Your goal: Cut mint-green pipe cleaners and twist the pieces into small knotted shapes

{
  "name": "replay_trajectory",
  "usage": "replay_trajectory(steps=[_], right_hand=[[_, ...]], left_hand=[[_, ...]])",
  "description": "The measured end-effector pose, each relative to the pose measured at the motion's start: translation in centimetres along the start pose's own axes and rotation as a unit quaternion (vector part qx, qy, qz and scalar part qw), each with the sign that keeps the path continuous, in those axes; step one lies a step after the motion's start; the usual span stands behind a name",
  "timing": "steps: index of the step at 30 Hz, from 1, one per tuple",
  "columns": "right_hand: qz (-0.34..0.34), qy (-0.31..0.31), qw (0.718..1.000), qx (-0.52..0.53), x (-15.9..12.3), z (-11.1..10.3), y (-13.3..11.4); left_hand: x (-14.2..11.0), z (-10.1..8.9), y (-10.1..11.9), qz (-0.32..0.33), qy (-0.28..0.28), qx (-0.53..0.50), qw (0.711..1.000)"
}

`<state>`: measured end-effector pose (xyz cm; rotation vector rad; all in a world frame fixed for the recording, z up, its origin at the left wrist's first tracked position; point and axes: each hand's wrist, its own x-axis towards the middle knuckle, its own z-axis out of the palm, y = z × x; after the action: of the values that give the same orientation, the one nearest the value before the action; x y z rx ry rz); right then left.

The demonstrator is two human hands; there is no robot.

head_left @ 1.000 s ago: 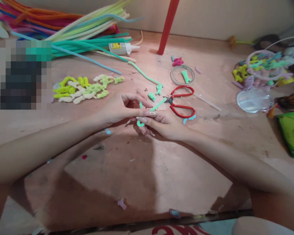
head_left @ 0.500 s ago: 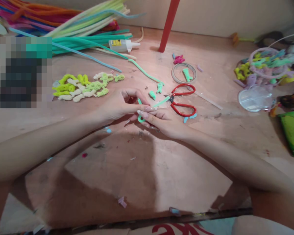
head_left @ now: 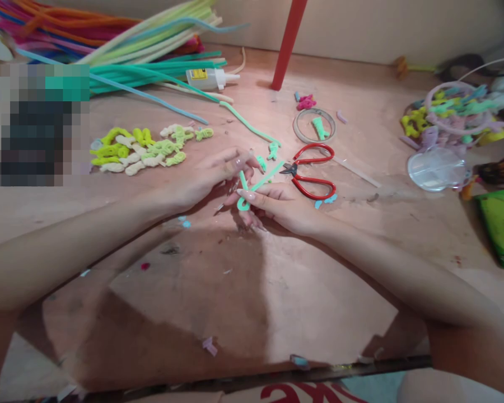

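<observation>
My two hands meet at the middle of the table over a short mint-green pipe cleaner point(head_left: 252, 187) bent into a small loop at its lower end. My right hand point(head_left: 277, 208) pinches the loop between thumb and fingers. My left hand point(head_left: 212, 176) is blurred by motion, its fingers stretched toward the upper ends of the pipe cleaner, and I cannot tell whether they grip it. Red-handled scissors point(head_left: 311, 172) lie just right of the hands.
A heap of twisted yellow and cream pipe-cleaner pieces point(head_left: 145, 148) lies at left. Long coloured pipe cleaners point(head_left: 121, 59) and a glue bottle point(head_left: 208, 77) are at the back. A red table leg point(head_left: 289, 43), tape ring point(head_left: 314, 126), clear lid point(head_left: 437, 168) and finished pieces point(head_left: 453, 115) are right.
My left hand has opened out from a curled pinch and slid up toward the pipe cleaner's free ends. The right hand keeps its hold on the loop.
</observation>
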<state>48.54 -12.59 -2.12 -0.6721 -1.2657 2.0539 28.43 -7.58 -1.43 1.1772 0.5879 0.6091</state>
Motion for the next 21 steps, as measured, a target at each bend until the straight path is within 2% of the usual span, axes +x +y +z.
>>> replay_trajectory(steps=[4, 6, 11, 17, 21], right_hand=[[-0.021, 0.016, 0.999, 0.023, 0.0, -0.3, 0.5], [-0.022, 0.022, 0.999, 0.035, 0.0, -0.4, 0.5], [-0.028, 0.046, 0.998, 0.044, 0.2, -0.4, -0.1], [-0.016, 0.045, 0.998, 0.048, 0.1, -0.6, -0.2], [-0.001, 0.041, 0.997, 0.061, 0.1, -0.4, -0.3]], left_hand=[[-0.3, 0.5, 0.1, -0.018, -0.010, 0.050, 0.999], [-0.4, 0.6, 0.1, 0.012, -0.003, 0.079, 0.997], [-0.3, -0.6, 0.3, 0.100, 0.064, 0.204, 0.972], [-0.8, -1.6, 1.4, 0.114, 0.042, 0.263, 0.957], [-0.8, -2.0, 1.9, 0.146, 0.046, 0.359, 0.921]])
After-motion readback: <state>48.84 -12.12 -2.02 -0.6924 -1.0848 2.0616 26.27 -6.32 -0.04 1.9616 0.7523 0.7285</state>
